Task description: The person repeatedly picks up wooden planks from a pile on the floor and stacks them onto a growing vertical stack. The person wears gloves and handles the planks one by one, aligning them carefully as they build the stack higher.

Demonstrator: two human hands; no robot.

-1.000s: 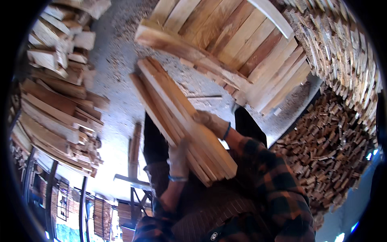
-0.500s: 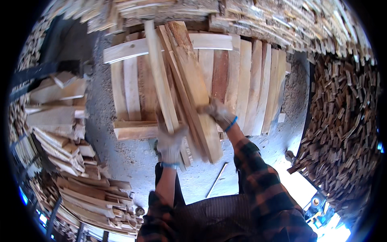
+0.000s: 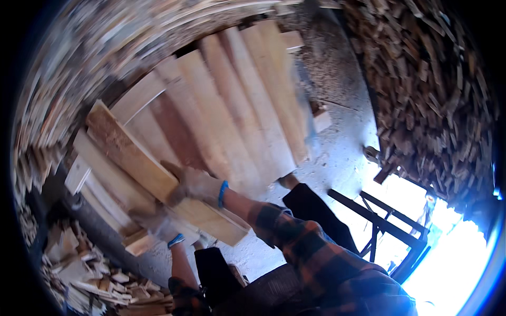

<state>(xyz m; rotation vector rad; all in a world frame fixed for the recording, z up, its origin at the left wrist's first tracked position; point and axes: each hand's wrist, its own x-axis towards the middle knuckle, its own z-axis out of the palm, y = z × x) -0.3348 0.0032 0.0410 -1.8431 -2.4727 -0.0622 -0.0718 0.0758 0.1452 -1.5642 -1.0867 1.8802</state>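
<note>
My right hand, in a pale work glove with a blue cuff, is closed over the edge of a thick wooden board at the left of a board layer. The board slants from the far left down toward my legs. My left hand, gloved too, is at the near end of a paler board beside it; motion smears its fingers. Several wide planks lie side by side to the right of my hands, one of them reddish brown.
Stacked lumber rises along the far left. At the right is a high pile of split wood. Loose offcuts lie at the lower left. A dark metal frame stands at the right, near bright light. A short block lies beyond the planks.
My view has swung, so the planks now appear tilted. The boards in my hands have moved from across the middle of the layer to its left side, and lie lower.
</note>
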